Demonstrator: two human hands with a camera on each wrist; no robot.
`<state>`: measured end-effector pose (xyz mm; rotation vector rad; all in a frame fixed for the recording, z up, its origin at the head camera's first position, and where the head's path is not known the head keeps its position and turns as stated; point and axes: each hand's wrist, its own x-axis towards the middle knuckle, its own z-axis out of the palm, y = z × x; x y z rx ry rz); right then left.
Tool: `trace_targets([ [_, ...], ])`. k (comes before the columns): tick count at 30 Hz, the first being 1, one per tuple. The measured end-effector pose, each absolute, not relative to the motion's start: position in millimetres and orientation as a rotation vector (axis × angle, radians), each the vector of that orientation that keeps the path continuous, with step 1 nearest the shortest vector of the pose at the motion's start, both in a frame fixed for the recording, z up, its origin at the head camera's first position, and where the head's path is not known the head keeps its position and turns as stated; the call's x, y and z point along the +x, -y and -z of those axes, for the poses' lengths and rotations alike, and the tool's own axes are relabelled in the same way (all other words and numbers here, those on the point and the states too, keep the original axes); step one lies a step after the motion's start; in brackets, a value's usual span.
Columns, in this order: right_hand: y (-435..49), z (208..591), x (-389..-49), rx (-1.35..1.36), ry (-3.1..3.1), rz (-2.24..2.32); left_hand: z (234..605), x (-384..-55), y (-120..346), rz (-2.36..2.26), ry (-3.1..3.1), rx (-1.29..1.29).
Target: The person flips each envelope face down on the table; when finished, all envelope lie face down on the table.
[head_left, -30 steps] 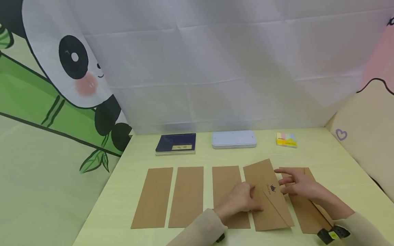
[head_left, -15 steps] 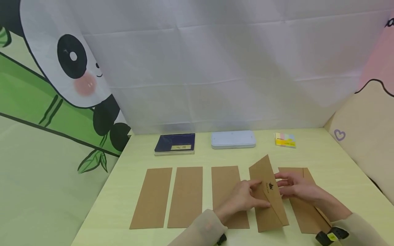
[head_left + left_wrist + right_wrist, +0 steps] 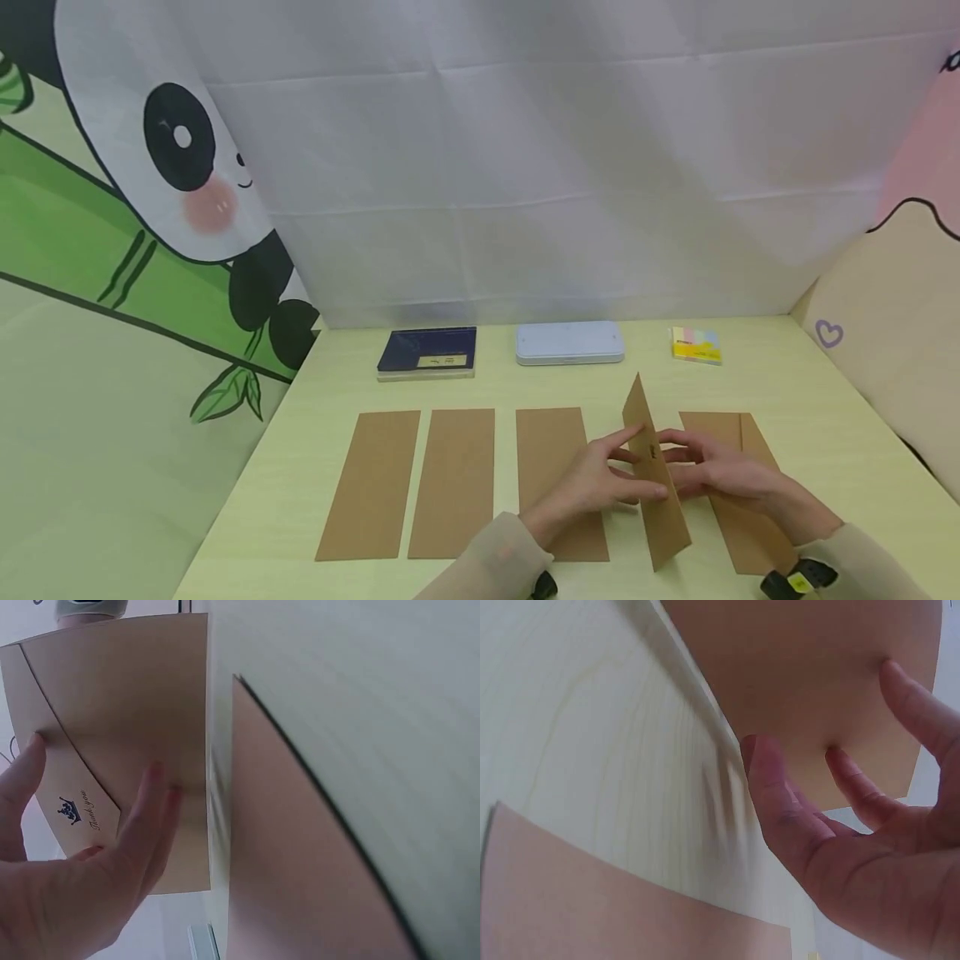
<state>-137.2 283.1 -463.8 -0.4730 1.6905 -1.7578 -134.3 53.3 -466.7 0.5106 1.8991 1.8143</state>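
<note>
I'm in a room decorated like a playroom, a panda mural (image 3: 168,171) left of my table (image 3: 480,393), white cloth (image 3: 510,167) behind it.

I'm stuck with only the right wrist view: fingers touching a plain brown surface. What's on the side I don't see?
Observer: It's an envelope, and the left wrist view shows its flap, printed with a crown and the words "Thank you".
Visitor: Oh, nice! Is anything else touching it?
Observer: Yes, the left hand touches that printed side.
</note>
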Motion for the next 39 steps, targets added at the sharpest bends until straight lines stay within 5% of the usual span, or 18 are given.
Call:
trace_targets([
  [19,-277,459,-133,-0.379,-1.904,1.625,458,-133,-46,-2.070,-1.425,0.502],
  [39,-285,450,-132,-0.394,-2.251,1.456,457,-136,-38,-1.901,-1.988,0.412],
])
